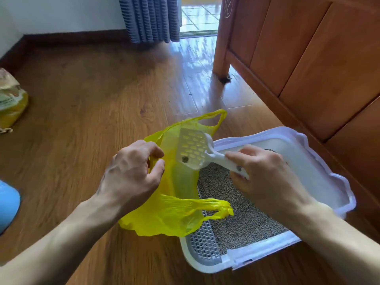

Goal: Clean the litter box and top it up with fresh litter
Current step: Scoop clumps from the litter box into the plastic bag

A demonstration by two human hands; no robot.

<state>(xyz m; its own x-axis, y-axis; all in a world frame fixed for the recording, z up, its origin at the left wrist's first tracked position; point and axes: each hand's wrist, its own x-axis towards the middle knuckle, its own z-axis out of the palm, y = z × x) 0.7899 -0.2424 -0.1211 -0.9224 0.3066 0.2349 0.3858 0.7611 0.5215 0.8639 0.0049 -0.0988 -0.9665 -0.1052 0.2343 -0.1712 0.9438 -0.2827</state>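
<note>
Tip white slotted plastic scoop (pixel 194 149), gripped by right hand (pixel 265 171), over thin yellow plastic bag (pixel 174 212); left hand (pixel 131 171) pinching rim wide.

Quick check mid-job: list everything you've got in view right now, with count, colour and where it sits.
litter box: one, white with pale lilac rim, on the floor at right beside the wooden furniture
litter: grey granules, inside the box
grid step: one, grey, near end of the box
plastic bag: one, yellow, on the floor, draped over the box's left edge
litter scoop: one, white, slotted, over the bag's mouth, a dark clump on it
litter sack: one, yellow and beige, far left on the floor
blue object: one, left edge, cut off
curtain: one, blue-grey, at the back
wooden furniture: one, brown, right
left hand: grips the bag's edge
right hand: holds the scoop's handle
</note>
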